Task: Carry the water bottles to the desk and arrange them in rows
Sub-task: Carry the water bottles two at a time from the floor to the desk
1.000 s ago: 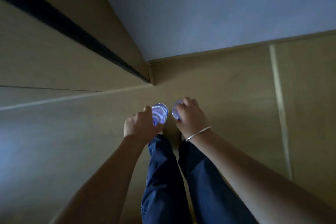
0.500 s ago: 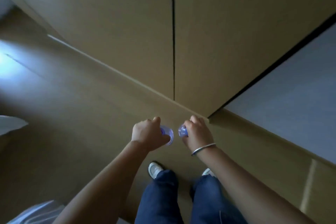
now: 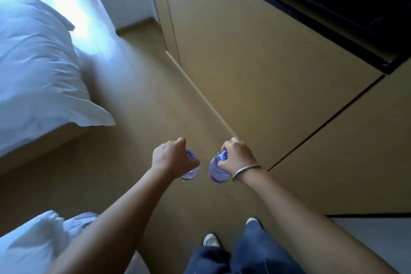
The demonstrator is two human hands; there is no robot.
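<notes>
A bottle [image 3: 214, 168] in each hand

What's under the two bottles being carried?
Beneath the left bottle and right bottle, gripped by the left hand and right hand, lies bare tan floor. The bottles' lower bodies are hidden.

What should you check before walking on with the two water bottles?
1. Left hand grips its water bottle: ok.
2. Right hand grips the other bottle near the cap: ok.
3. Bottles apart, not knocking together: ok.
4. Floor ahead free of things to trip on: ok.
5. Room to pass between the bed and the cabinet: ok.
6. Desk in sight: not ok, none shows.
</notes>
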